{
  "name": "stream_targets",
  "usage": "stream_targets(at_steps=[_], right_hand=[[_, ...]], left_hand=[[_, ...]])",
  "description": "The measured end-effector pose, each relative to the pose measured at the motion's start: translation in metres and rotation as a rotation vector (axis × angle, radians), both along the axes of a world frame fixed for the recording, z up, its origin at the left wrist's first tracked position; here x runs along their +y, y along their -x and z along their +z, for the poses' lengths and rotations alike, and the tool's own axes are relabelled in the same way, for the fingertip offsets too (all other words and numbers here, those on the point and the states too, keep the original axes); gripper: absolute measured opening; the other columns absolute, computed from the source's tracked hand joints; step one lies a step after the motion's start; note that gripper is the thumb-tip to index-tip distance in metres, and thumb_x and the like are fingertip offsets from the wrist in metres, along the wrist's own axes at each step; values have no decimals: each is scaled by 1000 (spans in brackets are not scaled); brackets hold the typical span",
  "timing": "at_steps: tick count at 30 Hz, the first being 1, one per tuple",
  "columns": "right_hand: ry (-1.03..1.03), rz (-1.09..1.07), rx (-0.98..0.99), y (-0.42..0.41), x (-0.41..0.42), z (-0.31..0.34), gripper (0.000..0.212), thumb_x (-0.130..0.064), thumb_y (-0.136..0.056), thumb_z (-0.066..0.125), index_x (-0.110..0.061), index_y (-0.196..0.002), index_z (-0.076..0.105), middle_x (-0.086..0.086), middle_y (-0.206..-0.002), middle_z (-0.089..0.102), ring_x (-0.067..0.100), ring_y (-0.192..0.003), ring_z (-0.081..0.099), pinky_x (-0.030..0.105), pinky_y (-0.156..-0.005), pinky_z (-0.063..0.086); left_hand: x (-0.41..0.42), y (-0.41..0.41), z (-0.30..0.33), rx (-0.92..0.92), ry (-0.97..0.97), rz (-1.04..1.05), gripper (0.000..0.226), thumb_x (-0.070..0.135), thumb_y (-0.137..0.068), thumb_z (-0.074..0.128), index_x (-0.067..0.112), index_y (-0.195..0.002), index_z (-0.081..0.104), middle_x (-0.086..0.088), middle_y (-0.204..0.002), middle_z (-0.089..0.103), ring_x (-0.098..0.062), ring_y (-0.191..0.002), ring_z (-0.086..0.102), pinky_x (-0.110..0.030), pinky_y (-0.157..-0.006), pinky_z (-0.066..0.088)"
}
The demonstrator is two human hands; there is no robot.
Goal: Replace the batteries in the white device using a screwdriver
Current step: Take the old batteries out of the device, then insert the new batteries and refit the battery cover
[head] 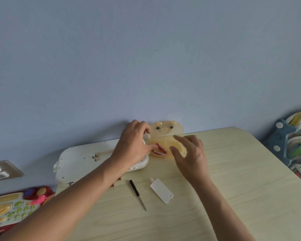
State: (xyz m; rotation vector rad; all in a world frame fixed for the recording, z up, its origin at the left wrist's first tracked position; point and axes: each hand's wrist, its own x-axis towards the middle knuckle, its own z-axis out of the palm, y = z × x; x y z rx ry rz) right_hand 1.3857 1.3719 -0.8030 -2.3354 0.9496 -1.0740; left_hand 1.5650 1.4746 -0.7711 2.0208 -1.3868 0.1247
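Against the blue wall, the counter (224,171) carries everything, and the white device (87,159) serves as the landmark. It lies back-up at the counter's far left edge, its battery slot exposed. Just right of the device sits a yellow bear-faced box (165,132) with its lid raised, holding red batteries (159,150). Nearer the person than the device, the detached white battery cover (162,190) lies flat, and between it and the device's near edge rests the black-handled screwdriver (137,194), untouched.

The left hand (132,145) reaches across the device's right end into the box; its fingers look closed around something small and pale at the box rim, though what it is cannot be told, and another fingertip touches a red battery. The right hand (189,152) steadies the box from the far side of the device, fingers loosely spread over its front wall.

Judging by this, the unscrewing and cover removal are done. Fresh cells are being fetched; loading them, refitting the cover and tightening the screw appear to remain.
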Motion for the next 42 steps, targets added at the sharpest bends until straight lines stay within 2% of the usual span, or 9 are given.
stream_targets(at_steps=[3, 5, 9, 14, 21, 25, 30, 35, 42], right_hand=[[-308, 29, -2, 11, -18, 11, 74, -27, -80, 74, -27, -147, 43, -2, -140, 48, 17, -133, 42, 36, -108, 39], [-461, 120, 54, 14, -27, 17, 98, -28, -75, 77, -29, -157, 22, -1, -157, 33, 17, -146, 27, 31, -111, 29], [-557, 257, 134, 9, -32, 17, 120, -19, -69, 87, -31, -159, 9, -18, -152, 32, 6, -139, 31, 22, -104, 28], [-477, 204, 89, 9, -36, 8, 107, -18, -61, 91, -30, -149, 31, -17, -145, 43, 5, -134, 43, 28, -106, 40], [-373, 193, 108, 25, -32, 7, 72, -4, -69, 81, -25, -129, 48, -15, -126, 56, 2, -118, 56, 25, -95, 48], [-445, 243, 70, 29, -30, 5, 63, -18, -82, 72, -26, -141, 52, -11, -136, 53, 7, -123, 54, 19, -98, 42], [-349, 147, 61, 20, -29, 3, 45, -31, -90, 71, -21, -132, 60, -9, -124, 58, 12, -119, 58, 22, -97, 42], [-341, 92, 92, 16, -29, 2, 46, -35, -87, 73, -25, -131, 62, -8, -129, 61, 9, -117, 59, 22, -94, 42], [-256, 68, 155, 16, -25, 6, 48, -32, -87, 74, -22, -132, 62, -2, -134, 61, 15, -124, 56, 20, -95, 35]], left_hand=[[1, 4, 4, 18, -92, 16, 97, 64, -49, 87, 25, -130, 49, 2, -123, 49, -17, -117, 46, -33, -99, 40], [2, 9, 4, 2, -167, 5, 117, 66, -48, 86, 27, -146, 35, 2, -137, 43, -19, -129, 38, -34, -105, 32], [1, 11, 1, -90, -240, -10, 123, 59, -52, 88, 24, -152, 24, 1, -142, 41, -22, -132, 37, -36, -110, 33], [-2, 14, 3, -115, -190, -15, 98, 50, -57, 90, 17, -136, 43, -1, -127, 47, -21, -118, 46, -34, -103, 41], [4, 28, -4, -216, -207, -138, 46, 25, -76, 78, 24, -112, 50, 6, -110, 45, -17, -104, 50, -21, -75, 45], [-1, 32, -3, -141, -163, -109, 43, 60, -77, 68, 29, -107, 62, 8, -108, 60, -13, -101, 55, -30, -92, 44], [-7, 28, 5, 13, -147, -84, 14, 37, -89, 69, 25, -97, 69, 3, -99, 67, -17, -93, 64, -35, -89, 48], [-5, 32, 2, 85, -119, -42, 11, 33, -87, 73, 25, -92, 68, 5, -97, 64, -12, -88, 60, -23, -74, 40], [6, 25, 8, 119, -167, -95, 13, 30, -91, 68, 24, -102, 67, 6, -106, 61, -13, -103, 57, -25, -78, 39]])
